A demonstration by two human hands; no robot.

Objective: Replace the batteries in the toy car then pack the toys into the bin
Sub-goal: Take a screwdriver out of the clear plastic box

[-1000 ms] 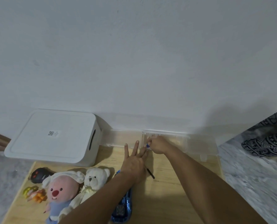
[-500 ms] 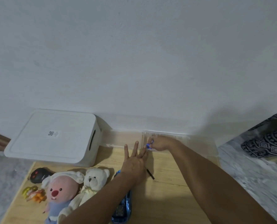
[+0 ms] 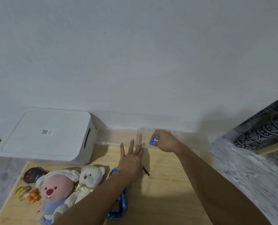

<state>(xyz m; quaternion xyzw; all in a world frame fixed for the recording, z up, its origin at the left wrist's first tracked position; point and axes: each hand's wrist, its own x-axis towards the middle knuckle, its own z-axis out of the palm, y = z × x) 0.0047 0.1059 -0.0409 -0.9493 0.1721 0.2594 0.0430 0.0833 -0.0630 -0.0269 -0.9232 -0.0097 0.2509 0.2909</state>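
A wooden tabletop (image 3: 167,184) met a white wall. My right hand (image 3: 165,141) pinched blue batteries (image 3: 154,140) over the clear tray (image 3: 118,137) mid-frame; my left hand (image 3: 131,157) lay flat, fingers spread. The toy car (image 3: 118,207), bottom centre, awaited batteries; the plush toys (image 3: 66,187) remained unpacked beside the closed bin (image 3: 45,135), left.

A pale wooden counter (image 3: 167,192) stands against a plain white wall (image 3: 135,54). On it, a thin short black stick (image 3: 146,170), possibly a small tool, lies flat. To the right, grey speckled floor (image 3: 251,176) and a black-and-white patterned fabric (image 3: 264,129) at the edge.
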